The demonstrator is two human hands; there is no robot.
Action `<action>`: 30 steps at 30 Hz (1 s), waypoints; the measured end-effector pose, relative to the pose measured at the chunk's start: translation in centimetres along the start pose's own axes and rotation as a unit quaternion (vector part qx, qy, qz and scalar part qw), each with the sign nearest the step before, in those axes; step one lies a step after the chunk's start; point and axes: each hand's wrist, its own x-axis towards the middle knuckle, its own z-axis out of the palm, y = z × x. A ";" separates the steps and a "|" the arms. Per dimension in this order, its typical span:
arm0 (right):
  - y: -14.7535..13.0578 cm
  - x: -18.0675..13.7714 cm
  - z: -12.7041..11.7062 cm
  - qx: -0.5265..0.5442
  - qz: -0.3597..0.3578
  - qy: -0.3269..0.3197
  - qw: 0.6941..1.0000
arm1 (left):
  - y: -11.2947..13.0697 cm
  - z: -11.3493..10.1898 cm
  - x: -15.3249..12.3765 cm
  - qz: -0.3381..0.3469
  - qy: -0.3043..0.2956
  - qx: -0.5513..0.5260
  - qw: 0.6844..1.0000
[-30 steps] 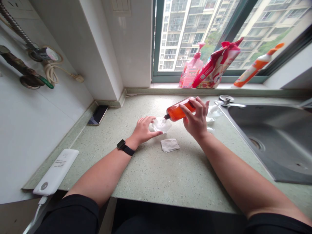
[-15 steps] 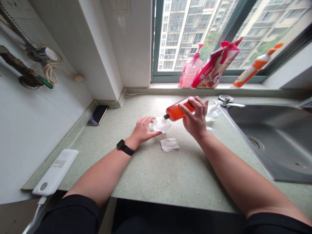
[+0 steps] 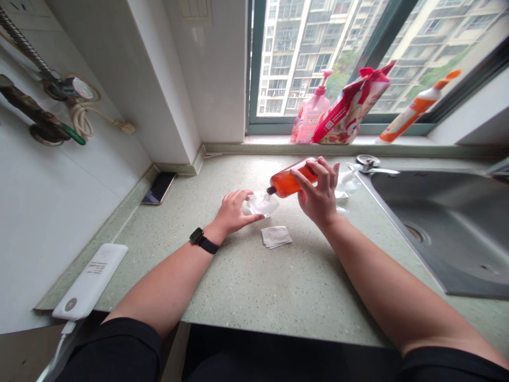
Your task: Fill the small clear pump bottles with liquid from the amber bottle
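Note:
My right hand (image 3: 321,193) grips an orange-red bottle (image 3: 289,180), tilted with its dark neck pointing down to the left. That neck is at the rim of a small clear bowl (image 3: 262,205) on the counter. My left hand (image 3: 234,212) is wrapped around the bowl's left side, thumb in front and fingers behind. Whether liquid is flowing from the bottle I cannot tell. A folded white tissue (image 3: 276,236) lies just in front of the bowl. Behind my right hand lies a clear plastic item (image 3: 347,183), partly hidden.
A steel sink (image 3: 449,212) with a tap (image 3: 376,168) is on the right. Along the windowsill stand a pink pump bottle (image 3: 310,119), a red bag (image 3: 352,109) and an orange-white bottle (image 3: 413,114). A phone (image 3: 159,188) and a white power bank (image 3: 90,281) lie on the left.

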 end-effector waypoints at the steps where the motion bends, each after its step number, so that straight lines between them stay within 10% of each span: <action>1: 0.0 0.0 0.0 -0.001 -0.004 0.004 1.000 | 0.0 0.0 0.0 0.001 0.000 0.000 1.000; 30: -0.2 0.2 -0.2 -0.002 -0.004 0.008 1.000 | 0.2 -0.2 0.0 -0.014 -0.007 0.007 1.000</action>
